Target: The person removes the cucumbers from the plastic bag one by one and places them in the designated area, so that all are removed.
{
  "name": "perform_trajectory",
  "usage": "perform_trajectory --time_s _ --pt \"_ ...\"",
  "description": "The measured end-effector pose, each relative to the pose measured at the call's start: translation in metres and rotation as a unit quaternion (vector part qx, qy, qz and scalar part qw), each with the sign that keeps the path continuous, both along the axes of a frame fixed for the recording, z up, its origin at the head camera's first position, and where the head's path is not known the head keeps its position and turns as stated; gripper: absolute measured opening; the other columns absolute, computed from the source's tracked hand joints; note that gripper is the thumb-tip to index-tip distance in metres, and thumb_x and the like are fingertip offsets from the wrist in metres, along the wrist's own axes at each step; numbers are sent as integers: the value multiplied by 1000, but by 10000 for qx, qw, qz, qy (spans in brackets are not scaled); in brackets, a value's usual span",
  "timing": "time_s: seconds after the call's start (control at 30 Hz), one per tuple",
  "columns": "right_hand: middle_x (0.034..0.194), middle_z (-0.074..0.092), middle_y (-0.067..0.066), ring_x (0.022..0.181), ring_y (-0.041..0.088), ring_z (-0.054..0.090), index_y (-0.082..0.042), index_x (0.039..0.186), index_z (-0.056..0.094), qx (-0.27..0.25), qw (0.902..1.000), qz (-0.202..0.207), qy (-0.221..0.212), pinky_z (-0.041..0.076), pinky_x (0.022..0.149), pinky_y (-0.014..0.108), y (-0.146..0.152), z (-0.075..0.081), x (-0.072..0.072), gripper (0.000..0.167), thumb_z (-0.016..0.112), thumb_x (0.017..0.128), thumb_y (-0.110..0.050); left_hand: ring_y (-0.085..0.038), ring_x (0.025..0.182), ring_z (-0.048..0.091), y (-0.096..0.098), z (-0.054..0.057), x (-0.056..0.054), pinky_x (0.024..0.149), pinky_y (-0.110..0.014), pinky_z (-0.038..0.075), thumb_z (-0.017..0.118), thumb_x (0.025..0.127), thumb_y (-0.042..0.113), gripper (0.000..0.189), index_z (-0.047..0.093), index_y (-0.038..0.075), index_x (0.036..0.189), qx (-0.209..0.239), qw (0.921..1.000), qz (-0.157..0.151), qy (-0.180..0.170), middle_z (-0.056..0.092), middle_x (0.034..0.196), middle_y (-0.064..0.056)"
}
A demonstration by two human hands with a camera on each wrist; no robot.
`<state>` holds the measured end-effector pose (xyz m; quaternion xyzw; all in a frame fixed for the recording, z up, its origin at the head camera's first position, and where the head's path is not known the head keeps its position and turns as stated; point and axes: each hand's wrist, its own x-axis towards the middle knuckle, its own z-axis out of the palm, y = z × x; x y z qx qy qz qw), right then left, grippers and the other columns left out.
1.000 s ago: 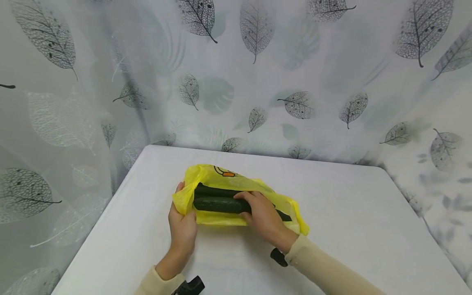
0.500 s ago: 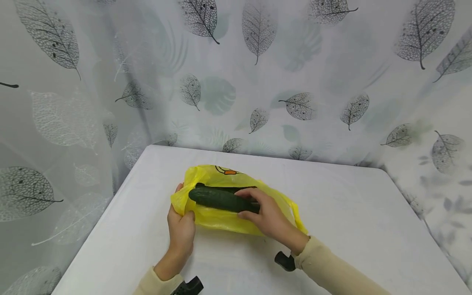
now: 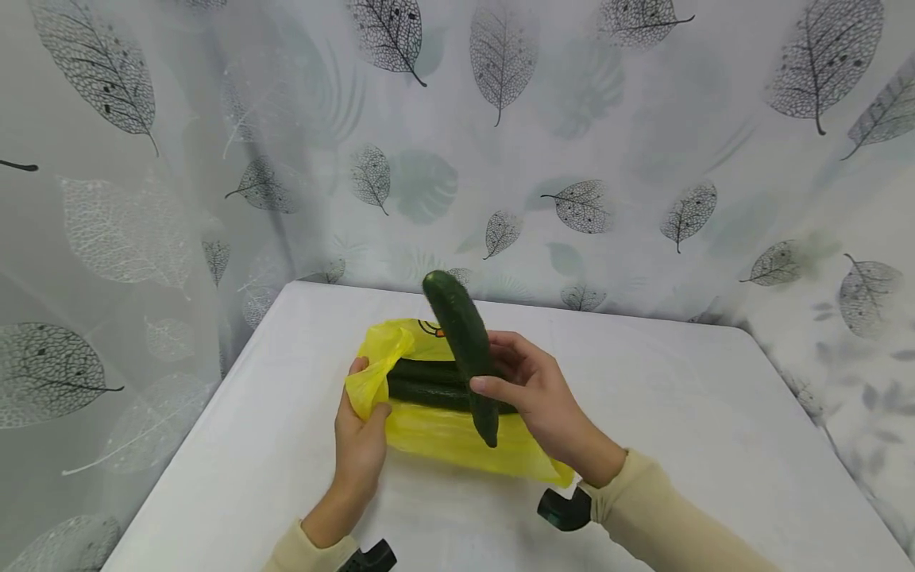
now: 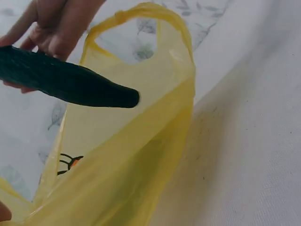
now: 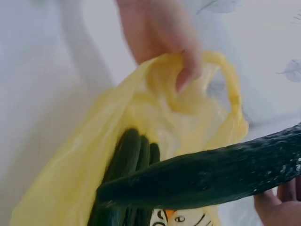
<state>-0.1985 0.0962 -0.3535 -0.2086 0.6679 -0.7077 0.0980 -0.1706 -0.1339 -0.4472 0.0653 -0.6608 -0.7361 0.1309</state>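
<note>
My right hand (image 3: 543, 393) grips a dark green cucumber (image 3: 457, 326), thumb on the near side, above a yellow plastic bag (image 3: 443, 441). The cucumber is steeply tilted, its rounded end up and away. At the left, my left hand (image 3: 361, 445) pinches the bag's open edge, with the thumb (image 5: 188, 75) over the rim in the right wrist view. Inside the mouth more cucumbers (image 3: 422, 381) lie side by side; the held one partly covers them. In the left wrist view, the blunt end of the held cucumber (image 4: 94, 87) points across the bag's side.
A white-covered table (image 3: 679, 413) lies under the bag. Behind it and along both sides hangs a curtain (image 3: 622, 119) printed with grey leaves. Black wrist devices (image 3: 565, 508) show at both cream sleeves (image 3: 665, 508).
My right hand has lifted one cucumber out of the bag and turned it from nearly level to steeply tilted. The left hand keeps its hold on the bag's edge, shifted slightly right.
</note>
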Motion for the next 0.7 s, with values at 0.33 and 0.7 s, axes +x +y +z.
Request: perform_trajectory --time_s 0.33,0.7 --pt "126 58 6 120 27 54 -15 144 44 -2255 9695 184 -937 45 106 45 16 24 -5 47 51 102 3 -14 140 34 1 0 0 110 -17 30 46 95 -8 74 21 12 161 22 9999 -99 59 26 163 3" --pt "134 56 13 131 31 46 -13 138 53 -3600 9314 -536 -30 40 110 46 51 46 -19 43 50 100 8 -15 144 29 2 -1 3 119 -36 24 48 96 -2 71 22 11 161 -1 9995 -107 -301 25 163 2"
